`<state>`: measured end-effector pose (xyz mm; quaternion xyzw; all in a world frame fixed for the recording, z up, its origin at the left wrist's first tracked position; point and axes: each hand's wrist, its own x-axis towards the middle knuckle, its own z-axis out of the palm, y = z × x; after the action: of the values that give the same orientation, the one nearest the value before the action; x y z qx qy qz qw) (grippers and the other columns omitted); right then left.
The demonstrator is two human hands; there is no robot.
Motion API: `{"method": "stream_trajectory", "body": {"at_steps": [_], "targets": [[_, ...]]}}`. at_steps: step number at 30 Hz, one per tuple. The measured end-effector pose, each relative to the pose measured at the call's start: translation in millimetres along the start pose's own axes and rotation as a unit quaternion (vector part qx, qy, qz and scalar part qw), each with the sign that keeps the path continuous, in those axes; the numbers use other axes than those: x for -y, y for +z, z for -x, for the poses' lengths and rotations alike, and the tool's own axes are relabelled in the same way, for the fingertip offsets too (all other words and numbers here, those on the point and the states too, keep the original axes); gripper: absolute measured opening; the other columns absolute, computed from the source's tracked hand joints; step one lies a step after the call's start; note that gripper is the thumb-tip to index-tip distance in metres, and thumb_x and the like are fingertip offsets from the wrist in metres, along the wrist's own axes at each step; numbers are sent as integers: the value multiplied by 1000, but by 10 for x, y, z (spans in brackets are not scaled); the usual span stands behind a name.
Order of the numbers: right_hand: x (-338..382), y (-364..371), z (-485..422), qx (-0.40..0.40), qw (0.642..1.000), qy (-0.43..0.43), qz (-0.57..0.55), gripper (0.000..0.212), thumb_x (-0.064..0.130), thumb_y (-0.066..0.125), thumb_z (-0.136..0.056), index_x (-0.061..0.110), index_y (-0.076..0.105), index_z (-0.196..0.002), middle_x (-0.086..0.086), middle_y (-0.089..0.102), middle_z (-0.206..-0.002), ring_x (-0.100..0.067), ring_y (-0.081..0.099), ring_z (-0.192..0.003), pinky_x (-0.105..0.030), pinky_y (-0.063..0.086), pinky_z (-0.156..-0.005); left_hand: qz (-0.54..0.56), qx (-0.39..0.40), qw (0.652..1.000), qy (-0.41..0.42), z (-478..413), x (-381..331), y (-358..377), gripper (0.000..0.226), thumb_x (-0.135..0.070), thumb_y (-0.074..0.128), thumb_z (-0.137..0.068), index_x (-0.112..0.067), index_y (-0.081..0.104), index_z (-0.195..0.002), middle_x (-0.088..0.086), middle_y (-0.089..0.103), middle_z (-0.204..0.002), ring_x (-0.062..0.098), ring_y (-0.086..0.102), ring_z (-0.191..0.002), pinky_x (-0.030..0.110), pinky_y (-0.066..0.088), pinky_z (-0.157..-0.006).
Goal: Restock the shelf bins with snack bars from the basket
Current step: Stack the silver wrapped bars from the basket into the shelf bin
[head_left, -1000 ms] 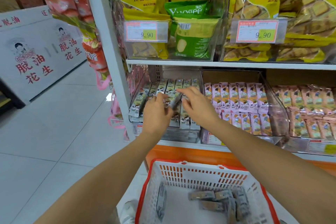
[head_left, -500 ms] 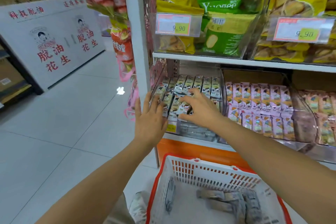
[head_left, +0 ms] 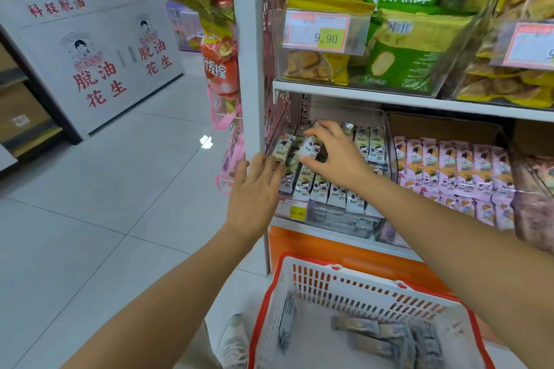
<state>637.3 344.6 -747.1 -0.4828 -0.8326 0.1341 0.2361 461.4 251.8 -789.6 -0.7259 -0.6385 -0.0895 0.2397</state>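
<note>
Head view: right hand (head_left: 337, 157) pinches snack bar (head_left: 310, 147); left hand (head_left: 254, 190) flat-fingered at edge of bin (head_left: 332, 216).

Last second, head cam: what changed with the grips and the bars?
Left grip came off the bars and drew back to the front-left corner of the bin, fingers straight. Right grip reached further back in the bin and now pinches one snack bar, tilted above the rows. Unchanged: basket, its loose bars, neighbouring pink bars.
</note>
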Motion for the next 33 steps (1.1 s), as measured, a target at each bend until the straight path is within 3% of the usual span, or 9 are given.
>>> {"method": "stream_trajectory", "body": {"at_steps": [6, 9, 13, 22, 28, 33], "targets": [[-191, 21, 100, 3, 999, 10, 47, 61, 45, 65, -87, 26, 43, -141, -2, 22, -158, -29, 38, -136, -45, 35, -110, -76, 45, 994, 57, -285, -102, -210, 40, -10, 65, -76, -11, 58, -115, 13, 62, -115, 31, 50, -114, 37, 37, -87], [-217, -27, 61, 9, 999, 4, 36, 60, 44, 64, -87, 28, 43, -141, -1, 23, -158, -29, 38, -136, -43, 36, -109, -73, 79, 993, 41, -428, -165, -224, 31, -11, 52, -89, -12, 49, -119, 11, 61, -115, 33, 42, -117, 39, 32, -94], [-240, -67, -9, 17, 1000, 1, 20, 59, 45, 63, -87, 31, 42, -141, 0, 24, -157, -30, 36, -138, -46, 35, -111, -56, 91, 994, 7, -561, -188, -209, 21, -22, 50, -92, -17, 48, -112, 7, 65, -104, 30, 38, -112, 39, 25, -88], [-297, -55, -6, 15, 999, -9, 41, 62, 43, 62, -89, 29, 39, -144, -1, 22, -158, -25, 33, -140, -42, 22, -114, -71, 67, 995, -18, -936, -187, -268, 47, -11, 52, -88, -9, 35, -132, 13, 65, -110, 33, 35, -124, 40, 30, -95], [-352, -55, -26, 18, 999, -23, 38, 64, 45, 63, -89, 29, 37, -145, 0, 21, -159, -24, 32, -141, -42, 22, -113, -74, 89, 993, -24, -1125, -207, -102, 27, -12, 45, -93, -9, 49, -119, 12, 65, -115, 32, 34, -127, 42, 28, -102], [-369, -77, -59, 22, 999, -28, 37, 63, 43, 62, -89, 29, 36, -145, 0, 21, -159, -24, 33, -140, -43, 21, -114, -117, 127, 985, -5, -1133, -218, 50, 35, -21, 41, -97, -9, 53, -128, 10, 52, -132, 31, 29, -130, 41, 25, -107]]}}
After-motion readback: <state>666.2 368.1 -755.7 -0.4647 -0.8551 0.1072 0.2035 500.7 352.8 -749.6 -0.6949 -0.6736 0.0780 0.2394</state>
